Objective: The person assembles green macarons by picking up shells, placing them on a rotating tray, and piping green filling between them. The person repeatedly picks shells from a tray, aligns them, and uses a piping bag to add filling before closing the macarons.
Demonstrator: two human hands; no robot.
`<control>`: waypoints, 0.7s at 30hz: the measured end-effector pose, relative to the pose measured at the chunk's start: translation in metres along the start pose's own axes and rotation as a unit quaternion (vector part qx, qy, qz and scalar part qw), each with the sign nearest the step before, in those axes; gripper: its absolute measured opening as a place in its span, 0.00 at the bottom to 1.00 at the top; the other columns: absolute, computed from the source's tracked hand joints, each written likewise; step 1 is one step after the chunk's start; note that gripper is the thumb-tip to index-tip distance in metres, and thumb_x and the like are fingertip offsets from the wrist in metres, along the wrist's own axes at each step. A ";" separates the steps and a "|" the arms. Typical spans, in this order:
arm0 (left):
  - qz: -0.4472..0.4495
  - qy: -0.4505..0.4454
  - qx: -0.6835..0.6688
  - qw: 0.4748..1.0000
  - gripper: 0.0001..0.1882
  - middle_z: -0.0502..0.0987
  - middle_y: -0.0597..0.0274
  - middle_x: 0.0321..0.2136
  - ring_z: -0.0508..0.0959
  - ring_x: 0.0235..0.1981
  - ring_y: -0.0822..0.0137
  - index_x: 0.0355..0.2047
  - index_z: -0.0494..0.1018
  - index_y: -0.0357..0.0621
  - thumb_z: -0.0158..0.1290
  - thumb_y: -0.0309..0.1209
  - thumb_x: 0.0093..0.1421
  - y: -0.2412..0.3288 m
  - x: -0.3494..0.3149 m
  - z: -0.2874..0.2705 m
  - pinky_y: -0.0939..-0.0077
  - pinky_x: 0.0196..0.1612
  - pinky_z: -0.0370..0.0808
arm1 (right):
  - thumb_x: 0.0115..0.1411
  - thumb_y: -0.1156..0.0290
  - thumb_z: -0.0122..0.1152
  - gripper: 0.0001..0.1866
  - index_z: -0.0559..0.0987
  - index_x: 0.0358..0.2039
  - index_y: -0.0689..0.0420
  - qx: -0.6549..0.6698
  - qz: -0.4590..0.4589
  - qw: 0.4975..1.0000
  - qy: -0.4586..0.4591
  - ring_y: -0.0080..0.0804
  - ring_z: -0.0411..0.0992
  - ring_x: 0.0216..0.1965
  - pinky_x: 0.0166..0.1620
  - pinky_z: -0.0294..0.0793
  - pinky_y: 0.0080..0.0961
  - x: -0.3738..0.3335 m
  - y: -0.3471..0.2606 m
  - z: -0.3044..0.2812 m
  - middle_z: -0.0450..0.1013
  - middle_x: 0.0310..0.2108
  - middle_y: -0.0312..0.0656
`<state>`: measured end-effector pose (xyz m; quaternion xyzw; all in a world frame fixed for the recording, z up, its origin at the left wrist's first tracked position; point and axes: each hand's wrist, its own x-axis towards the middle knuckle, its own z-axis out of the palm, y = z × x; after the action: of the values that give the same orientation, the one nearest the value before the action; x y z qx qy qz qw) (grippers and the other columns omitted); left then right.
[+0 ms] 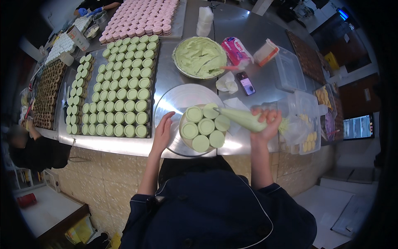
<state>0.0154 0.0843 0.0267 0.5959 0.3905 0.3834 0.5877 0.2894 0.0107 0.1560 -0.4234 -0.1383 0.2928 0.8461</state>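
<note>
Far left of the frame, a tray of brown rounds, then the big tray of green-topped cups filling left of centre. Centre frame, the left hand lies open and flat, fingers spread, against the edge of the steel turntable, holding nothing. On it sits a small board with green cups clustered together. Right of centre, the right hand is wrapped tight round a green piping bag, tip over the upper cups. Upper centre, a bowl of green cream.
</note>
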 end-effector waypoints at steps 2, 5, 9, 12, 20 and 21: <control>-0.026 -0.042 -0.060 0.997 0.24 0.64 0.50 0.52 0.63 0.55 0.59 0.53 0.59 0.35 0.31 0.41 0.66 0.003 0.019 0.010 0.69 0.57 0.58 | 0.64 0.57 0.29 0.24 0.53 0.11 0.50 0.007 0.005 1.000 0.026 0.40 0.65 0.19 0.35 0.67 0.37 -0.003 -0.003 -0.007 0.53 0.08 0.39; -0.054 -0.111 -0.096 0.988 0.33 0.60 0.49 0.55 0.59 0.58 0.58 0.56 0.55 0.34 0.22 0.51 0.64 0.007 0.035 0.018 0.66 0.60 0.55 | 0.64 0.57 0.29 0.24 0.53 0.11 0.51 0.016 -0.002 0.999 0.044 0.40 0.65 0.19 0.35 0.67 0.38 -0.005 -0.008 -0.020 0.53 0.08 0.39; -0.071 -0.137 -0.092 0.984 0.38 0.60 0.49 0.55 0.59 0.58 0.57 0.56 0.55 0.35 0.18 0.55 0.62 0.009 0.039 0.021 0.65 0.61 0.53 | 0.64 0.57 0.29 0.24 0.53 0.11 0.50 0.024 -0.015 0.998 0.058 0.40 0.64 0.19 0.35 0.66 0.39 -0.005 -0.013 -0.036 0.53 0.08 0.39; -0.065 -0.155 -0.083 0.982 0.40 0.60 0.49 0.55 0.59 0.58 0.56 0.56 0.56 0.36 0.15 0.58 0.61 0.008 0.040 0.020 0.64 0.61 0.53 | 0.64 0.57 0.30 0.24 0.53 0.11 0.50 0.017 -0.024 0.997 0.070 0.40 0.64 0.18 0.35 0.66 0.39 -0.005 -0.014 -0.042 0.53 0.08 0.39; -0.063 -0.185 -0.094 0.976 0.43 0.59 0.48 0.56 0.58 0.58 0.55 0.56 0.56 0.36 0.14 0.60 0.59 0.001 0.040 0.017 0.64 0.62 0.51 | 0.64 0.57 0.30 0.24 0.53 0.11 0.51 0.013 -0.033 0.996 0.085 0.40 0.63 0.19 0.36 0.66 0.39 -0.001 -0.016 -0.041 0.53 0.09 0.39; -0.062 -0.188 -0.095 0.976 0.43 0.58 0.48 0.56 0.58 0.59 0.54 0.57 0.56 0.36 0.14 0.60 0.59 -0.001 0.040 0.016 0.64 0.62 0.51 | 0.64 0.57 0.30 0.24 0.53 0.11 0.51 0.014 -0.033 0.996 0.083 0.40 0.63 0.19 0.36 0.66 0.39 -0.001 -0.017 -0.041 0.53 0.09 0.39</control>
<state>0.0461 0.1143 0.0254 0.5734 0.2704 0.2629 0.7273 0.3149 -0.0233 0.1447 -0.4294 -0.0777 0.2306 0.8697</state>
